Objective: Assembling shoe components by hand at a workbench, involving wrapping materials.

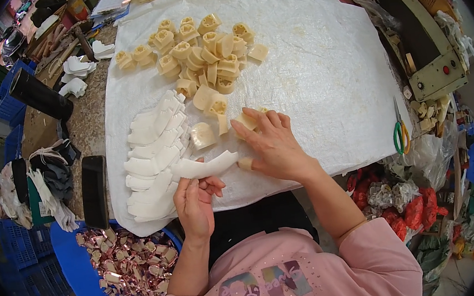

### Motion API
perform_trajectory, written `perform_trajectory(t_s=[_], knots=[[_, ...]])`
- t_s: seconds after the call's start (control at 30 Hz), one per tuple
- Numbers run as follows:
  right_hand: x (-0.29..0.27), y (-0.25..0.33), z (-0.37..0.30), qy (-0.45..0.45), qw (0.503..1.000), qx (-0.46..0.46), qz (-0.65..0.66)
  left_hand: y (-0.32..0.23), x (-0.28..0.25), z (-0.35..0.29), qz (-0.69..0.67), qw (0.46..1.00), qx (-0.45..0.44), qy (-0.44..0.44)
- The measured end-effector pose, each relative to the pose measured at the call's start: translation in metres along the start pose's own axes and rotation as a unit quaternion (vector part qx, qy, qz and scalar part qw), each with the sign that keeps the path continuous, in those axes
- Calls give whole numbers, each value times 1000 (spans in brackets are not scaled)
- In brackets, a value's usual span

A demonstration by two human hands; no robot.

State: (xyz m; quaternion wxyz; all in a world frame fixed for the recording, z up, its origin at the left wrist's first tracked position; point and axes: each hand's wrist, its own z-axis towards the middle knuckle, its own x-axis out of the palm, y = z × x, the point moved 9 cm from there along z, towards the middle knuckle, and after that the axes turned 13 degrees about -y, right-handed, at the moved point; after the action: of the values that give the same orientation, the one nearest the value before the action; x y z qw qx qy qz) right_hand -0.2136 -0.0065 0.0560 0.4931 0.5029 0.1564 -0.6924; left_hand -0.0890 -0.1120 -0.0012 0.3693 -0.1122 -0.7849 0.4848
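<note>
My left hand point(195, 203) is closed on the lower edge of a curved white strip point(215, 163) of thin sheet, held above the table's front part. My right hand point(274, 147) has its fingers spread, with the fingertips over a beige plastic block point(247, 121) that looks like a shoe heel; its thumb, wearing a beige finger cover point(244, 163), is apart from the block, near the strip's end. Left of that block lies another beige heel point(203, 135). Beside my left hand, a row of overlapping white strips point(152, 139) runs away from me. Beyond them is a heap of beige heels point(198, 54).
A white woven sheet point(322, 81) covers the table. At left lie a black phone point(95, 192) and a black cylinder point(41, 94). Green-handled scissors point(401, 133) lie at the right edge, near a machine point(437, 72). A blue tub point(76, 263) holds pink metallic pieces point(130, 263).
</note>
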Motion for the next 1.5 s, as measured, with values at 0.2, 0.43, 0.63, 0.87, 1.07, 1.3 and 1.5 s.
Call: perform_trajectory(t_s=[0.2,0.43,0.63,0.87,1.07,1.3,1.5], knots=[[-20,-10,-13,-47,996,4,-79,6,5,-3,-109,993,-39,15],[-20,-26,-16,-59,997,55,-13,22,11,-3,-88,993,-66,48],[-10,-23,-12,-44,996,40,-71,3,72,-17,230,939,191,167],[-4,-58,-32,-32,984,140,102,9,95,-23,455,759,440,154],[-17,-97,-77,-252,755,455,398,10,87,-17,454,771,429,125],[-26,-67,-75,8,970,187,154,3,58,-3,283,926,251,15],[-32,-36,-66,30,986,112,116,30,11,1,168,983,75,-9]])
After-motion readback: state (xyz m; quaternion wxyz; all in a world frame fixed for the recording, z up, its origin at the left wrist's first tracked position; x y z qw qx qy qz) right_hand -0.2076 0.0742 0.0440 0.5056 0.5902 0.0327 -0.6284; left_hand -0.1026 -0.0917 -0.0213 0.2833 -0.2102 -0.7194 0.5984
